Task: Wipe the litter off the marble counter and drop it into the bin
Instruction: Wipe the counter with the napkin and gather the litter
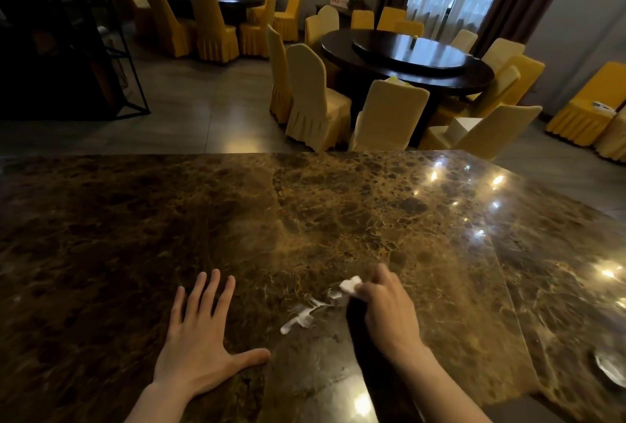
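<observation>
A brown marble counter (237, 219) fills the lower half of the head view. My left hand (200, 338) lies flat on it, palm down, fingers spread, holding nothing. My right hand (386, 307) is curled around a small white wad of tissue (350, 285) that sticks out past the fingertips and touches the counter. Left of that hand, white scraps of litter (301, 317) lie in a short trail on the marble, between my two hands. No bin shows in the view.
A crumpled clear wrapper (609, 366) lies near the counter's right edge. Beyond the far edge stand two round dark tables (406, 53) with yellow-covered chairs (315, 101). A dark metal shelf frame (101, 50) is at the left.
</observation>
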The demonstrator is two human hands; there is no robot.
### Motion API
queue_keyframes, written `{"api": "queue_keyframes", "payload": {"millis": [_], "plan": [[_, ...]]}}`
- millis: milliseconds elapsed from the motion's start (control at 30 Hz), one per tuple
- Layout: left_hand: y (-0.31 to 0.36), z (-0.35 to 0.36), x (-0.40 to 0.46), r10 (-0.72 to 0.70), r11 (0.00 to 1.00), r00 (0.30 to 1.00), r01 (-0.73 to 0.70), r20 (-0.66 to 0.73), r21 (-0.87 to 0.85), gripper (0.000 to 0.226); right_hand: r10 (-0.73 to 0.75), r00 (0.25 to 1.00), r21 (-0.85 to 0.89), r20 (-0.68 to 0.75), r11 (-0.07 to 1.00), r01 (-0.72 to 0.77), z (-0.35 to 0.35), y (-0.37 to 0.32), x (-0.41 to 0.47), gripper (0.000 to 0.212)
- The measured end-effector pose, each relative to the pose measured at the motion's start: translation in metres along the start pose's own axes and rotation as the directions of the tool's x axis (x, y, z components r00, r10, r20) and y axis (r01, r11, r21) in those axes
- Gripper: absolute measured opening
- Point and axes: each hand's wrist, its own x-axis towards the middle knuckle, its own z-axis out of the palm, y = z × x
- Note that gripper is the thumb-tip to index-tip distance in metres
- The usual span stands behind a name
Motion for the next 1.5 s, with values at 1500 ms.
{"api": "queue_keyframes", "payload": {"millis": [1500], "plan": [[0.0, 0.0, 0.0, -0.008, 1.0, 1.0, 0.008, 0.0, -0.021, 0.146, 0.336, 0.935, 0.056, -0.112, 0.942, -0.331, -0.005, 0.032, 0.022, 0.015]]}}
